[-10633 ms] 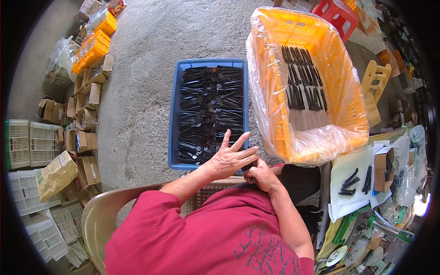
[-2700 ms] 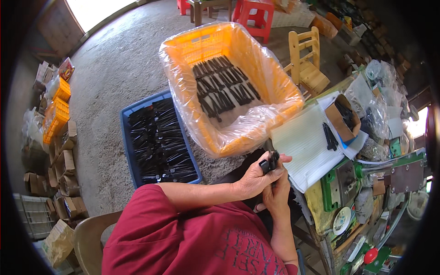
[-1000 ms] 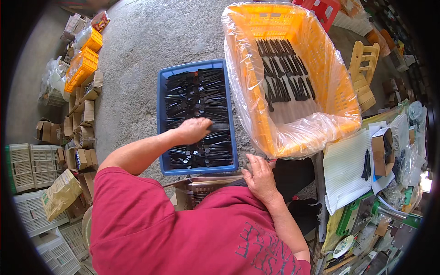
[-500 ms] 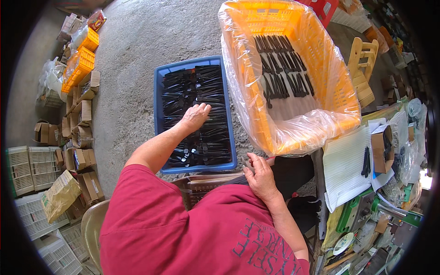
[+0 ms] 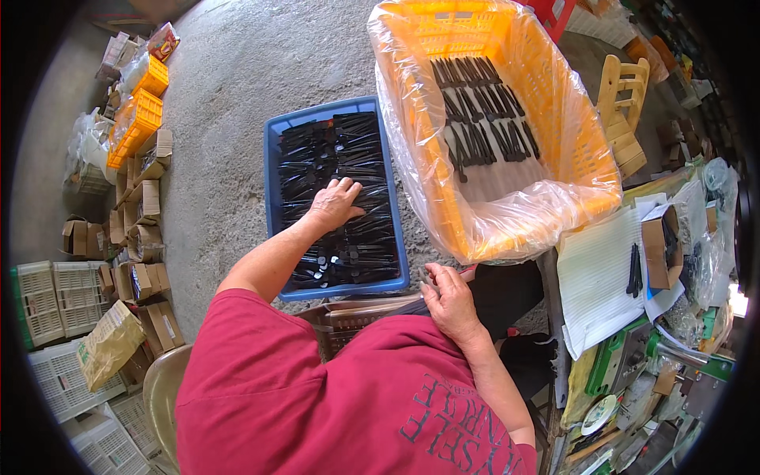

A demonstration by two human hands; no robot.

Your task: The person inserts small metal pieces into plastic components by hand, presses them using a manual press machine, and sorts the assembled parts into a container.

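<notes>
My left hand (image 5: 334, 204) is over the blue tub (image 5: 272, 182), its thumb and fingers spread, resting on or just above the slim black pieces (image 5: 360, 162). These lie packed crosswise in two columns, some with shiny round ends; their exact kind is too small to tell. My right hand (image 5: 451, 305) is by my lap, near the tub's near right corner. Its fingers are curled, and a small greyish thing seems to be between thumb and forefinger. Similar dark narrow pieces (image 5: 479, 103) lie in rows inside the orange crate (image 5: 582, 127), on a pale sheet (image 5: 495, 186).
Clear plastic film (image 5: 408, 103) lines the crate and hangs over its rim. At right, a cluttered bench holds a white foam sheet (image 5: 594, 277), an open carton (image 5: 663, 245) and a green metal tool (image 5: 617, 360). Cartons (image 5: 146, 202) and pale crates (image 5: 75, 380) stand at left.
The fingers of my left hand have spread from a closer bunch, and the hand has shifted slightly toward me. My right hand stays by my lap. The view has shifted a little.
</notes>
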